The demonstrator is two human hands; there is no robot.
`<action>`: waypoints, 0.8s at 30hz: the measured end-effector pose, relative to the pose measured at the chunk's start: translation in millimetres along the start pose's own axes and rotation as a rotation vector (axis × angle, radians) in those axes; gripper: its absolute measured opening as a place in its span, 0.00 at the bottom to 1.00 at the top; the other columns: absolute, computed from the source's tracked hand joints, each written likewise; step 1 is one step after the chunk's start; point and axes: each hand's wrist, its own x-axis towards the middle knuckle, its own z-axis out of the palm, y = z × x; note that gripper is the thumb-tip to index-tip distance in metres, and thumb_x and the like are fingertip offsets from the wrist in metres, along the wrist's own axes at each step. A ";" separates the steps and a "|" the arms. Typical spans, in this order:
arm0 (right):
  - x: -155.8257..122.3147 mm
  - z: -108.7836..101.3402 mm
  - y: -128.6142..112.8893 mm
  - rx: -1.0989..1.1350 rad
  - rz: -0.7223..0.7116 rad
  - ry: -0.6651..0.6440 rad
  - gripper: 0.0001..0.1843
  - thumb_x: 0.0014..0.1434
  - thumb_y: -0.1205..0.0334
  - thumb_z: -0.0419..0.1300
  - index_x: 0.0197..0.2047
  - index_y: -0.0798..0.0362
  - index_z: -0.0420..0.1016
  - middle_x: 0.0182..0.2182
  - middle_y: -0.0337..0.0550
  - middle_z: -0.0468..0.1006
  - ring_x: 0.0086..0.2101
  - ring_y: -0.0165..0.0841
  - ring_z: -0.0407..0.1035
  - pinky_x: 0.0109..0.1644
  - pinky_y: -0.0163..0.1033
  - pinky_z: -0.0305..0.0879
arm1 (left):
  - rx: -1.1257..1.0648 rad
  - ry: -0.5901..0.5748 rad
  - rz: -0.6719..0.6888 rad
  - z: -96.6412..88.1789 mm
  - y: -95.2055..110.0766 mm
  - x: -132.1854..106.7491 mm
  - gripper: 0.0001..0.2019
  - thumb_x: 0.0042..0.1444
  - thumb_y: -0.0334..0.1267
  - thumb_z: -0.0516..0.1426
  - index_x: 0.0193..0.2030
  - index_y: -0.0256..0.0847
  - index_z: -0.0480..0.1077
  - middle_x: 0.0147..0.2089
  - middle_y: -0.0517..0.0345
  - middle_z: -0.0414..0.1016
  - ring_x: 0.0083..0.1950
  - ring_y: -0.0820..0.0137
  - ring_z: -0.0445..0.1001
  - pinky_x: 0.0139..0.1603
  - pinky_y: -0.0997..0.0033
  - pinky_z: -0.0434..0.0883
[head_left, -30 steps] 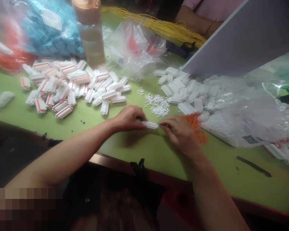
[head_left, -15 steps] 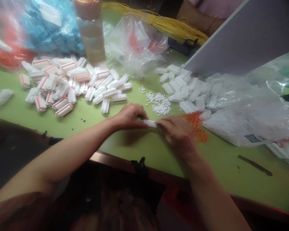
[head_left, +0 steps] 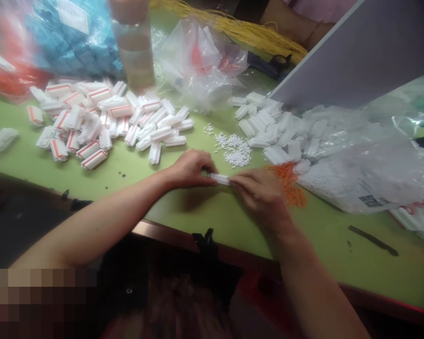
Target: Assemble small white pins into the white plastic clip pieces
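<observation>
A small, long white plastic block (head_left: 219, 179) with a row of fine marks along it is held level just above the green table. My left hand (head_left: 192, 168) is closed on its left end, thumb in front and fingers curled behind. At the other end, the fingertips of my right hand (head_left: 257, 190) pinch the block. Beyond the hands lies a small heap of tiny white pins (head_left: 236, 150). Orange strips (head_left: 293, 188) lie just past my right hand, partly hidden by it.
White blocks with orange stripes (head_left: 92, 117) are piled at the left, plain white blocks (head_left: 268, 127) at the right. A bottle (head_left: 136, 52), plastic bags (head_left: 201, 66) and yellow cords (head_left: 233, 28) stand farther back. A dark flat blade-like tool (head_left: 372, 240) lies at the right. Another person's arm (head_left: 289, 23) shows behind a grey panel (head_left: 360, 52).
Both hands keep the same hold on the white plastic block. The whole view has shifted very slightly, and nothing on the table has visibly moved.
</observation>
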 end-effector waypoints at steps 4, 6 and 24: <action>-3.6 -7.8 4.7 0.050 0.007 -0.094 0.13 0.64 0.55 0.54 0.45 0.42 0.80 0.38 0.43 0.79 0.35 0.35 0.68 0.38 0.43 0.61 | -0.010 0.005 0.011 -0.1 -0.3 -0.1 0.10 0.48 0.42 0.66 0.35 0.39 0.80 0.32 0.57 0.77 0.33 0.74 0.72 0.37 0.73 0.65; -4.9 -11.1 5.9 0.138 0.030 -0.134 0.14 0.64 0.54 0.54 0.45 0.41 0.80 0.39 0.43 0.79 0.36 0.35 0.69 0.39 0.43 0.62 | -0.012 0.006 0.010 -0.4 -0.3 0.1 0.10 0.48 0.42 0.66 0.36 0.39 0.80 0.31 0.57 0.77 0.33 0.74 0.72 0.36 0.73 0.65; 15.1 21.1 12.2 0.143 0.571 -0.030 0.11 0.58 0.53 0.55 0.33 0.49 0.75 0.35 0.45 0.78 0.36 0.38 0.70 0.41 0.45 0.63 | 0.016 -0.005 -0.001 -0.4 1.2 1.0 0.09 0.47 0.40 0.65 0.35 0.40 0.80 0.32 0.57 0.78 0.33 0.73 0.72 0.37 0.73 0.65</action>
